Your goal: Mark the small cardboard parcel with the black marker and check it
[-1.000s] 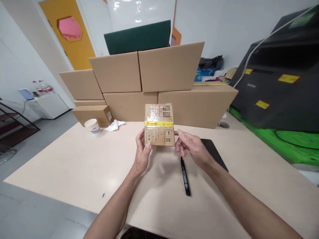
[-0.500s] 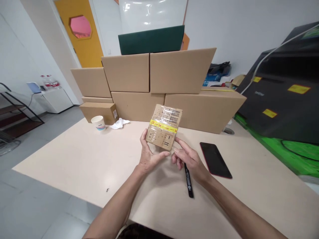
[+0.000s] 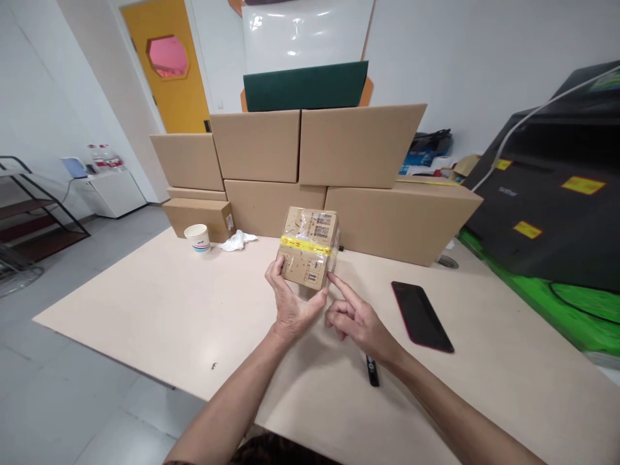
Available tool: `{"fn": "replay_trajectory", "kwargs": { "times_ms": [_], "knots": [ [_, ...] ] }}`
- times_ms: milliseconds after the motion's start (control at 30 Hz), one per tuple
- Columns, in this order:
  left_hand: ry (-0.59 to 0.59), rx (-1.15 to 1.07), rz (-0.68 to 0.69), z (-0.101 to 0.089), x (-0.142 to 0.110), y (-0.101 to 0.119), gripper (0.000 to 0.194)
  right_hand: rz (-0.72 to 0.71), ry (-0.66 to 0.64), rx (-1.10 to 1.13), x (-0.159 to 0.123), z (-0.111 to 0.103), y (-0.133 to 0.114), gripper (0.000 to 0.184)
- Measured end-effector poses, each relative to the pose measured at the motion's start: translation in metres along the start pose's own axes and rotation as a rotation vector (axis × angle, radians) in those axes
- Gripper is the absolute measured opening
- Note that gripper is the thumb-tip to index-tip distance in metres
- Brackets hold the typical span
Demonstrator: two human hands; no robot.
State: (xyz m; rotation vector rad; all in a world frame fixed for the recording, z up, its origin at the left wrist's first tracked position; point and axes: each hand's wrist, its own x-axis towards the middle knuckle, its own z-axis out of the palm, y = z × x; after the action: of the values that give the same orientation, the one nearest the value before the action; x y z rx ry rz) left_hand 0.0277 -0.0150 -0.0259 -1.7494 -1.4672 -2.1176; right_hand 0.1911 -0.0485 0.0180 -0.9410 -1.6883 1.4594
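A small cardboard parcel (image 3: 308,247) wrapped in clear tape, with a yellow tape band and printed labels, is held up over the table (image 3: 145,310). My left hand (image 3: 289,302) grips it from below and the left side. My right hand (image 3: 352,316) is beside the parcel's lower right corner, index finger stretched out and touching it, the other fingers curled, holding nothing. A black marker (image 3: 372,372) lies on the table, mostly hidden under my right hand.
Large cardboard boxes (image 3: 314,161) are stacked along the table's far side. A black phone (image 3: 422,316) lies to the right, a paper cup (image 3: 198,237) and a crumpled white tissue (image 3: 237,240) to the left. A big black printer (image 3: 552,181) stands at right.
My left hand took the parcel's weight from below and tilted it. My right hand let go and now only points at its corner. The view shifted, uncovering the phone.
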Motion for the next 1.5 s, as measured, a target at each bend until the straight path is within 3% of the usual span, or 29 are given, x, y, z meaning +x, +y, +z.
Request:
{"fn": "replay_trajectory", "kwargs": {
  "times_ms": [133, 267, 400, 533, 767, 867, 933, 1000, 1100, 1300, 1500],
  "knots": [
    [-0.028, -0.023, 0.121, -0.006, 0.009, -0.003, 0.102, -0.039, -0.036, -0.221, -0.006, -0.005, 0.003, 0.076],
    [-0.204, -0.087, 0.290, -0.018, 0.024, -0.010, 0.115, -0.167, -0.112, -0.749, -0.023, -0.025, 0.012, 0.044],
    [-0.389, -0.135, 0.403, -0.028, 0.037, -0.010, 0.121, -0.216, -0.269, -1.116, -0.050, -0.053, 0.031, 0.057],
    [-0.493, -0.161, 0.450, -0.030, 0.037, -0.002, 0.126, -0.226, -0.357, -1.242, -0.069, -0.063, 0.050, 0.067],
    [-0.562, -0.186, 0.563, -0.026, 0.032, 0.004, 0.123, -0.264, -0.252, -1.259, -0.064, -0.055, 0.068, 0.043],
    [-0.560, -0.191, 0.587, -0.024, 0.032, 0.004, 0.123, -0.296, -0.129, -1.120, -0.068, -0.056, 0.054, 0.025],
    [-0.554, -0.189, 0.590, -0.023, 0.031, 0.004, 0.124, -0.348, 0.026, -0.902, -0.075, -0.057, 0.033, 0.010],
    [-0.553, -0.179, 0.592, -0.023, 0.031, 0.003, 0.125, -0.434, 0.203, -0.639, -0.084, -0.057, 0.009, 0.017],
    [-0.556, -0.153, 0.584, -0.022, 0.030, 0.002, 0.126, -0.528, 0.318, -0.395, -0.094, -0.059, -0.020, 0.022],
    [-0.553, -0.139, 0.568, -0.022, 0.029, 0.001, 0.126, -0.607, 0.542, -0.194, -0.096, -0.054, -0.037, 0.045],
    [-0.530, -0.154, 0.554, -0.019, 0.026, -0.001, 0.128, -0.640, 0.643, -0.272, -0.073, -0.034, -0.044, 0.014]
  ]
}}
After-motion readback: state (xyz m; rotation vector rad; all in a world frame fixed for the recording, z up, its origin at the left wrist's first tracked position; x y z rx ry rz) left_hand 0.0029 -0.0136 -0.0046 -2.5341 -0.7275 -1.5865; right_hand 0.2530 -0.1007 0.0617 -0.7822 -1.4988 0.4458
